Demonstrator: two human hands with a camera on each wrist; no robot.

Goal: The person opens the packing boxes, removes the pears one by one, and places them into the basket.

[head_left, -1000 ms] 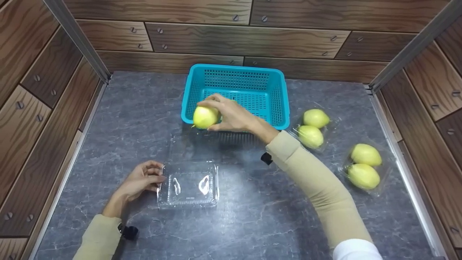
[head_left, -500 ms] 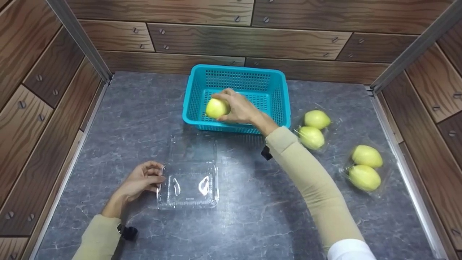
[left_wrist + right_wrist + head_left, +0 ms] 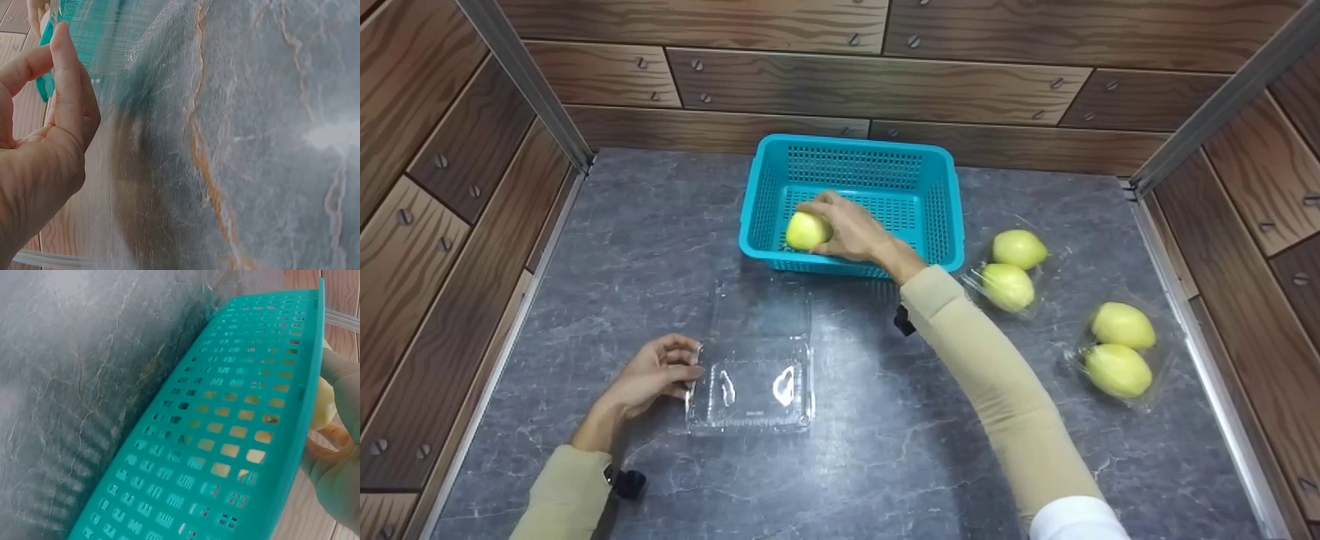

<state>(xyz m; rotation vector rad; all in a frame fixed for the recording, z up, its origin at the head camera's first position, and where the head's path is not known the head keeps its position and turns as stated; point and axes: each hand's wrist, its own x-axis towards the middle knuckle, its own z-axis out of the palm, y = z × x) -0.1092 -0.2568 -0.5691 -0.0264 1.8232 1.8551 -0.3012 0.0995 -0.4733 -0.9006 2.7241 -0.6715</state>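
In the head view my right hand (image 3: 851, 229) holds a yellow-green pear (image 3: 808, 231) inside the front left part of the teal basket (image 3: 750, 176), fingers over its top and thumb on its near side. The right wrist view shows the basket's perforated side wall (image 3: 185, 416), with the pear (image 3: 324, 405) partly hidden behind the rim. My left hand (image 3: 656, 375) pinches the left edge of a clear plastic clamshell box (image 3: 754, 386). This box lies open on the grey table, lid folded back toward the basket. In the left wrist view, thumb and fingers (image 3: 66, 84) meet at the clear plastic.
Two clear boxes, each with two pears, stand on the right: one pair (image 3: 1009, 287) beside the basket, the other (image 3: 1117, 370) nearer the right wall. Wood-patterned walls (image 3: 877, 82) enclose the grey marbled table (image 3: 900, 450) at the back and sides.
My right hand has carried the pear from over the basket's front left rim rightward and down into the basket. My left hand has stayed at the clamshell box's edge.
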